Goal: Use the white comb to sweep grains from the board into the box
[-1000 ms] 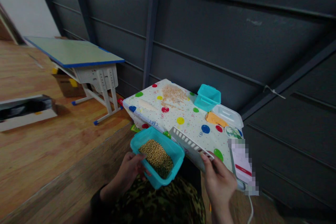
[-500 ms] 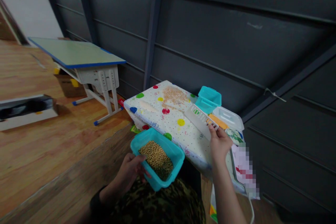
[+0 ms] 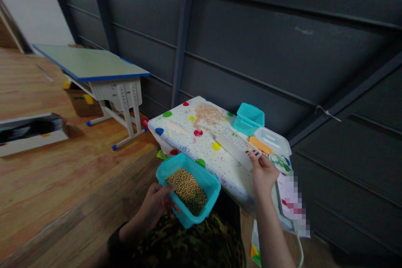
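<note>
Since half a second ago our right hand (image 3: pixel 263 172) has tilted the white slotted piece (image 3: pixel 236 145) lower and a little leftward over the table, so that its far end now points toward the scattered grain; a second back it hung just off the near table edge; our left hand (image 3: pixel 156 204) and its tub have hardly shifted; that hand is curled under the teal tub (image 3: pixel 205 184), gripping its near wall, and the tub sits in the lower middle of the frame, off the table and above our camouflage lap (image 3: pixel 188 243); our right hand pinches the near end of the slotted piece between thumb and fingers; judging by what lies where, a good heap of tan beans (image 3: pixel 187 190) is already in the tub, while a loose patch of spilled grain (image 3: pixel 207 114) remains on the cloth at the far side, so we would say the gathering is partly done and that patch is left; as to make, the tub is smooth moulded plastic, rectangular with rounded corners; the beans are small, round and matt; the slotted piece is flat, rigid and pale, with a row of short slits along one edge; the table (image 3: pixel 179 134) wears a white cloth dotted with coloured spots; a second teal tub (image 3: pixel 249 118) stands upside down at centre right, beside a clear lidded box (image 3: pixel 276 139) and an orange slab (image 3: pixel 260 145).
</note>
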Demonstrator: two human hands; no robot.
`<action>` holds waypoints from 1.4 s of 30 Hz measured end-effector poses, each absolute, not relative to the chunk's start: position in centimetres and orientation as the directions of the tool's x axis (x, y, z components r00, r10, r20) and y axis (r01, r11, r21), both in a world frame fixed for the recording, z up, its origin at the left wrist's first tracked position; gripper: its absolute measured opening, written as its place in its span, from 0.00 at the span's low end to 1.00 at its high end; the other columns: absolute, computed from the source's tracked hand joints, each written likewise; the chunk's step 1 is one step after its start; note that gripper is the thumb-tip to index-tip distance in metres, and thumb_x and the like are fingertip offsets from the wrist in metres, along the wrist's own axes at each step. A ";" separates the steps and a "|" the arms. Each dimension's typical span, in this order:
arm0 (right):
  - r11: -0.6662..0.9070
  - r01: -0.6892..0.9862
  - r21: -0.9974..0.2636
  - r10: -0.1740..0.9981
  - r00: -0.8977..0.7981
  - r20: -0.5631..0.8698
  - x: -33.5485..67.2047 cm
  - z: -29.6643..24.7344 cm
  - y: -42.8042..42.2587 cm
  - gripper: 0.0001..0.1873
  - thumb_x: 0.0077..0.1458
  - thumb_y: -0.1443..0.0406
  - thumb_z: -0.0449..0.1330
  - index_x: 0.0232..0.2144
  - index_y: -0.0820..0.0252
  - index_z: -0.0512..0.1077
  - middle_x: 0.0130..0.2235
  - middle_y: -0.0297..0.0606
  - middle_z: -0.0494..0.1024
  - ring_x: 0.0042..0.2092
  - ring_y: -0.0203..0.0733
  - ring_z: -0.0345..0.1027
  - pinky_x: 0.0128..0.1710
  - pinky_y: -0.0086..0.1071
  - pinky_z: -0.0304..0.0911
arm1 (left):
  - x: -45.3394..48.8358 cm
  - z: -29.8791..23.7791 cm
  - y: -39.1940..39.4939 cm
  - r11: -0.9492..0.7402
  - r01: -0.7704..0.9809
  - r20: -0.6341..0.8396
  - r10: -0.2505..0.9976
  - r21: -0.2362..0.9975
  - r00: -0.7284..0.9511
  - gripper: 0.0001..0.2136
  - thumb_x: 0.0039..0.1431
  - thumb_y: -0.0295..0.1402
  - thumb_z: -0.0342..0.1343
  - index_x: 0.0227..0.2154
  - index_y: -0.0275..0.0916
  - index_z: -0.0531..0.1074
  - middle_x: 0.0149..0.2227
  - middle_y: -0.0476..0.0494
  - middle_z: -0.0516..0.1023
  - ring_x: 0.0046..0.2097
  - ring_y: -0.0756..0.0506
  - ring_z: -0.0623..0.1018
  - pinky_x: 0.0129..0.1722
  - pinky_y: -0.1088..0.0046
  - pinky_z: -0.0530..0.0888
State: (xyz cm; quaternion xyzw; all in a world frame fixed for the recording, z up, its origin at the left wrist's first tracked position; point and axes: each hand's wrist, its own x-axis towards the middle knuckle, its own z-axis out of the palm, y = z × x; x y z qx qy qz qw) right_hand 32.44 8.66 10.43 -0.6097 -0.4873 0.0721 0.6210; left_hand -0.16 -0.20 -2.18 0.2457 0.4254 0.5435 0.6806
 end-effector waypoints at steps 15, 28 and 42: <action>0.229 0.453 -0.861 0.768 0.460 0.446 31.4 11.4 7.4 0.28 0.52 0.39 0.74 0.22 0.57 0.81 0.24 0.35 0.76 0.31 0.43 0.64 0.34 0.37 0.64 | -0.3 -2.1 -0.4 0.307 -0.520 -0.341 0.940 0.797 0.032 0.24 0.46 0.53 0.79 0.13 0.44 0.76 0.14 0.40 0.79 0.15 0.43 0.76 0.13 0.69 0.68; 0.229 0.476 -0.849 0.781 0.431 0.453 30.4 11.4 5.2 0.27 0.51 0.41 0.76 0.26 0.58 0.87 0.27 0.37 0.83 0.31 0.47 0.73 0.33 0.37 0.68 | -0.3 -1.7 -0.3 0.290 -0.520 -0.314 0.948 0.804 0.043 0.25 0.47 0.52 0.78 0.11 0.43 0.74 0.14 0.40 0.78 0.16 0.43 0.76 0.13 0.70 0.68; 0.297 0.532 -0.793 0.731 0.408 0.547 29.6 11.7 4.4 0.28 0.57 0.39 0.75 0.32 0.57 0.92 0.32 0.41 0.90 0.33 0.51 0.81 0.34 0.36 0.74 | -0.3 -1.6 -0.5 0.294 -0.529 -0.336 0.942 0.796 0.018 0.23 0.45 0.52 0.79 0.13 0.43 0.75 0.15 0.41 0.80 0.16 0.43 0.77 0.13 0.71 0.69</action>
